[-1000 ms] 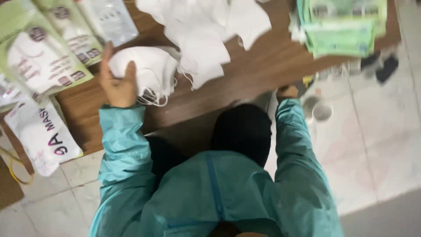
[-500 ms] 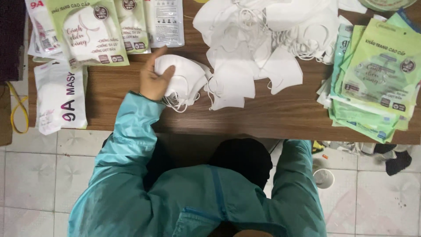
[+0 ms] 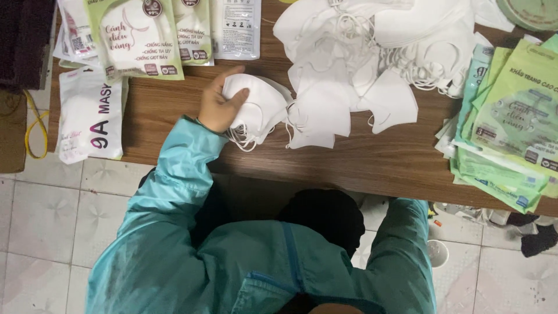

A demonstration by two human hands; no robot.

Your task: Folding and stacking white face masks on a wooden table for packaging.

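On the table: a wooden table (image 3: 174,116) carries everything in view.
Left hand: the left hand (image 3: 220,103) lies on a small stack of white masks (image 3: 258,110), fingers curled over its top edge, thumb along the near side; it grips the stack loosely rather than lying flat.
Stack: it sits on the wood near the table's middle, ear loops trailing toward the front edge.
Right hand: hidden; the right sleeve (image 3: 401,250) runs under the table edge, so I cannot tell whether that hand is open or closed.
Pile: a loose pile (image 3: 360,64) of white masks with tangled loops spreads just right of the stack, its nearest masks touching it.
Left packs: green-and-white packs (image 3: 136,38) lie at the far left, a white pack (image 3: 92,113) below them by the edge.
Right packs: green packs (image 3: 511,134) are heaped at the right end.
Floor: pale tiles (image 3: 40,221); a small white cup (image 3: 437,253) stands under the table's right side.
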